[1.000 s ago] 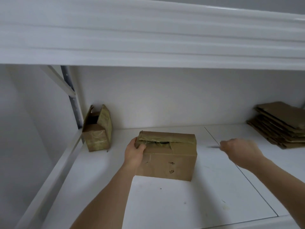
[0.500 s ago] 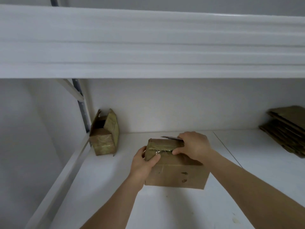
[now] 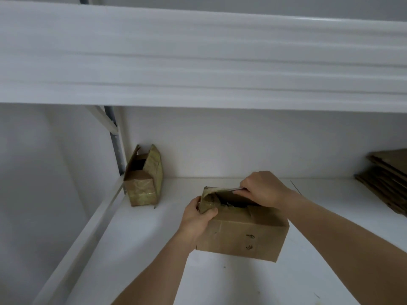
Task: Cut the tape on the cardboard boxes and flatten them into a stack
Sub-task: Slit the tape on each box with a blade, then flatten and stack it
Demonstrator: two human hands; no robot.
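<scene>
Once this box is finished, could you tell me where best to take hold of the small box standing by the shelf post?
Probably from above and the right. The small box stands upright with its top flaps open, so a hand could close over the raised right flap and side wall. Its left side sits close to the shelf post, leaving little room there.

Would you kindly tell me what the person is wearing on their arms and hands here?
Nothing that shows: the left hand and right hand are bare, without gloves, rings or a watch. Both forearms are bare too, with no sleeve in view.
</scene>
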